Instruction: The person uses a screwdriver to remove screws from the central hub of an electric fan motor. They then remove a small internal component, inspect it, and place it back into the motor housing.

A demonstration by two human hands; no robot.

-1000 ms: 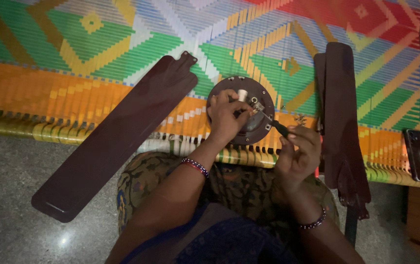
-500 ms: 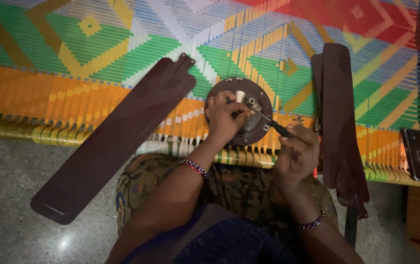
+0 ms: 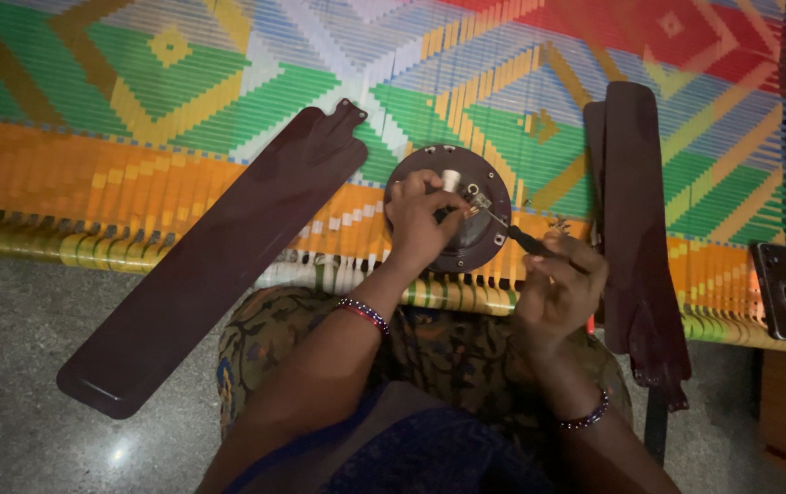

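- Left hand [image 3: 420, 215] gripping centre fitting of round dark-brown metal fan motor [image 3: 484, 183], on colourful woven cot [image 3: 183, 101] edge
- Right hand [image 3: 558, 293] closed on black-handled screwdriver [image 3: 526, 242] (tip at hub)
- Long dark-brown fan blade [image 3: 219, 265] lying left

A dark phone [image 3: 782, 291] lies on the colourful woven cot [image 3: 228, 110].

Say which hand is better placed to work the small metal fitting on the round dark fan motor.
Right hand: it holds the black-handled screwdriver, tip at the fitting. Left hand rests on the motor.
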